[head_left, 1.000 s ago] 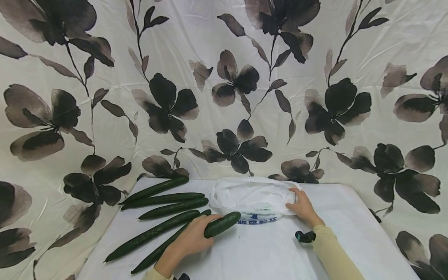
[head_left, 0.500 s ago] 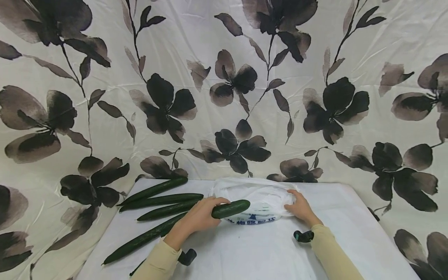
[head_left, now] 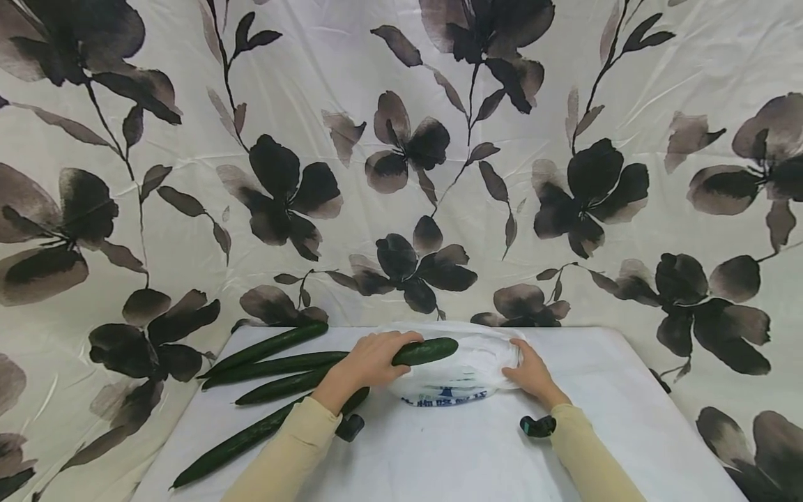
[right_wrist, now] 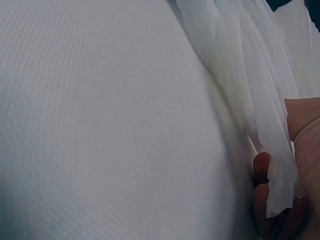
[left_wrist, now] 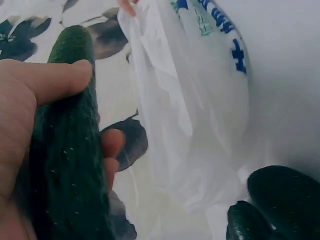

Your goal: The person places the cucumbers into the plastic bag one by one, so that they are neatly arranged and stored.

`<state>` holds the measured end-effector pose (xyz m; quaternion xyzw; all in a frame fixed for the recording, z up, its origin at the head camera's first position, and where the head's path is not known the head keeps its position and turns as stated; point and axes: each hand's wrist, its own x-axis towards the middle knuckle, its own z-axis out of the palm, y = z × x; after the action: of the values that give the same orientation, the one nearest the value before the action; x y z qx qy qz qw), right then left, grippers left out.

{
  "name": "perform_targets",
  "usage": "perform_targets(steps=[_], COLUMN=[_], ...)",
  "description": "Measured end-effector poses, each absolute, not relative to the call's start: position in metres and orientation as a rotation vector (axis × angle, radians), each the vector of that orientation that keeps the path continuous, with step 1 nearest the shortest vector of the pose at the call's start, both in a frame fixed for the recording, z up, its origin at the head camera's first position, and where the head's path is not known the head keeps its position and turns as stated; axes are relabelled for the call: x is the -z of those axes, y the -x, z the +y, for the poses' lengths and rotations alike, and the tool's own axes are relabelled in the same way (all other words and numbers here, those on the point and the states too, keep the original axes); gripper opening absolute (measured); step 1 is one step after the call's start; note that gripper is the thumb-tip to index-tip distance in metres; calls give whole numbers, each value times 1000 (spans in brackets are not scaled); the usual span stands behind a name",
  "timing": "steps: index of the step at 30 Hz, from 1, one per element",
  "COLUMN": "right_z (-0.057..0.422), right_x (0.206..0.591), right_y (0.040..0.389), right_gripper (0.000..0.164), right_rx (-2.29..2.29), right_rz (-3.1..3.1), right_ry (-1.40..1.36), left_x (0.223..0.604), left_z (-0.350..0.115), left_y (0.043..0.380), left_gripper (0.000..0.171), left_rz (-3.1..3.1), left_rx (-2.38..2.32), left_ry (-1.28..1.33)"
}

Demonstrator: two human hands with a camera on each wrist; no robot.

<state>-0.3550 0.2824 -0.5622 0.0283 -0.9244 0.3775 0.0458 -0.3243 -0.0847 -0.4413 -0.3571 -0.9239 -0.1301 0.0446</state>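
My left hand (head_left: 369,361) grips a dark green cucumber (head_left: 426,351) and holds it raised, its rounded tip pointing right over a white plastic bag (head_left: 467,380). In the left wrist view, the thumb lies across the cucumber (left_wrist: 70,145) and fingertips show on its far side. The bag, printed in blue, lies crumpled at the back of the table. My right hand (head_left: 536,373) pinches the bag's right edge; in the right wrist view its fingers (right_wrist: 262,167) curl round the thin plastic (right_wrist: 265,100). The cucumber's rear end is hidden behind the left arm.
Several more cucumbers (head_left: 266,346) lie on the left of the white-covered table (head_left: 439,460), partly behind the left arm. A floral curtain (head_left: 401,174) hangs just behind the table. Small dark devices (head_left: 537,426) are worn at both wrists.
My left hand has lifted the cucumber off the table and carried it right and away, over the bag. My right hand stays at the bag's edge. The view has turned slightly right.
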Motion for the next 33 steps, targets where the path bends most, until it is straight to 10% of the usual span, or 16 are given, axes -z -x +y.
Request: perform_targets(steps=[33], right_z=[282], right_x=[561], right_y=[357], right_gripper=[76], right_rx=[-1166], right_rz=[-2888], right_ry=[-42], left_x=[396], left_z=[-17], left_y=[399], left_gripper=[57], left_rz=[-2943], left_rx=[375], left_ry=[1255])
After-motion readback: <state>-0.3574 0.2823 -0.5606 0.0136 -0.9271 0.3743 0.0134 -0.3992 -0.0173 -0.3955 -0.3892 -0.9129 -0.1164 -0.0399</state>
